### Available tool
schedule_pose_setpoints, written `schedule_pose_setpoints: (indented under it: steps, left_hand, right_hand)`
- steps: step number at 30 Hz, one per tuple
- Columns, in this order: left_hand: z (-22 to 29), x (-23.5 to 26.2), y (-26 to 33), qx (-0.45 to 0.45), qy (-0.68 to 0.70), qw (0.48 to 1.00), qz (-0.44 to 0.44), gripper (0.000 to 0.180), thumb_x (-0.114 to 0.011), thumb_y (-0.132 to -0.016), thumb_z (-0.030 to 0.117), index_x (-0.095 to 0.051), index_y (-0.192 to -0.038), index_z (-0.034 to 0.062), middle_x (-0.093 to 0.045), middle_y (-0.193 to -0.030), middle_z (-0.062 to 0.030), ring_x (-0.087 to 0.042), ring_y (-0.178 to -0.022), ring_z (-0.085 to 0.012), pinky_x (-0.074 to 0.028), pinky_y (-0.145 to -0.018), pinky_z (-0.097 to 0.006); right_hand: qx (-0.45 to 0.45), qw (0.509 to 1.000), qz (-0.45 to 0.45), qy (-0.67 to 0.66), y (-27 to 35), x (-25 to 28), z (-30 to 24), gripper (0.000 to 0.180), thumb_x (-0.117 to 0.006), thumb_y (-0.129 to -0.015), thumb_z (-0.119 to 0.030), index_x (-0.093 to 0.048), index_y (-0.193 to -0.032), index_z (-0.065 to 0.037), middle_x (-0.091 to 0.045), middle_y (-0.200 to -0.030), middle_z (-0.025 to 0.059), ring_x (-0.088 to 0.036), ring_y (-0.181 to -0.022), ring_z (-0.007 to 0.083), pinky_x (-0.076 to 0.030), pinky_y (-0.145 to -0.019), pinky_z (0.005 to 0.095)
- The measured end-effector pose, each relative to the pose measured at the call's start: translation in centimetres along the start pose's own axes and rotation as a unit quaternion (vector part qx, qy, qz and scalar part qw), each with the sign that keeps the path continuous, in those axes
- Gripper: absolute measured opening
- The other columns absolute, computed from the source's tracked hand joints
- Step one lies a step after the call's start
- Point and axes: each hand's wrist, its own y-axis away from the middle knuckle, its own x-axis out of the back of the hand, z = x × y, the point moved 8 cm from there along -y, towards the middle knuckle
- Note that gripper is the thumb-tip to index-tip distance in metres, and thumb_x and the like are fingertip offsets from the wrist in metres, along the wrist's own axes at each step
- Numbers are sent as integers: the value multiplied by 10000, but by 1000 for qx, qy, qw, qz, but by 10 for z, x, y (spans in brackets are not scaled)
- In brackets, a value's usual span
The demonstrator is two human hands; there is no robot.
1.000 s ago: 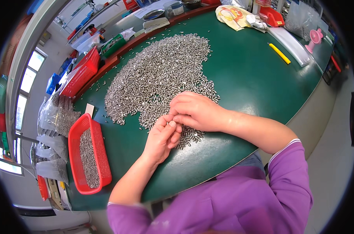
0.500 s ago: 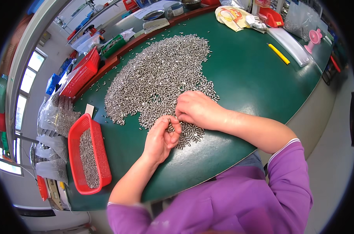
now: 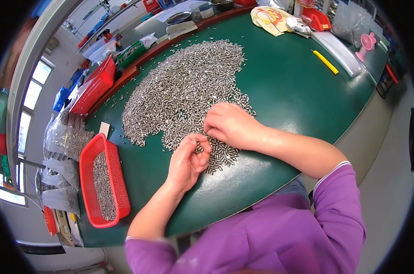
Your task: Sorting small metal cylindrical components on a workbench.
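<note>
A wide heap of small silvery metal pins (image 3: 184, 77) spreads over the green tabletop (image 3: 284, 86). At the heap's near edge, my left hand (image 3: 187, 160) is turned partly palm up with its fingers curled in. A few of the pins seem to show between its thumb and fingers. My right hand (image 3: 229, 124) is just to the right, palm down over the pins, its thumb and fingertips pinched together close to the left fingertips. Whatever the right fingertips hold is too small or hidden to make out.
On the left stands a red slotted basket (image 3: 123, 196) with more pins in it. Bags of metal parts (image 3: 63, 178) lie beyond it. A yellow cutter-like tool (image 3: 325, 62), a clear plastic strip (image 3: 339, 55), a pink small fan (image 3: 366, 44) and a printed cloth (image 3: 270, 20) lie far right.
My right hand has shifted slightly up and left, and the left fingertips have risen a little. Both hands stay close together over the near edge of the heap.
</note>
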Motion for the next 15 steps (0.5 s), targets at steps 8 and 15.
schedule_pose_setpoints:
  steps: [8,15]
  left_hand:
    - [2,-1,2,-25,-48,998,32,169,-512,-962,123,-467,-1114,65,-553,-877,-45,-413,-570,-57,-325,-446,-172]
    - [5,1,0,-33,-31,999,22,133,-474,-985,158,-513,-1063,57,-545,-830,-40,-404,-557,-53,-311,-427,-167]
  right_hand:
    - [-42,952,-15,-302,-2,2,-6,99,-630,-840,-114,-627,-934,-83,-572,-1033,51,-532,-1064,206,-420,-942,352]
    - [22,997,75,20,3,27,-2,191,-672,-758,-147,-655,-943,-103,-590,-979,82,-545,-1010,274,-438,-883,409]
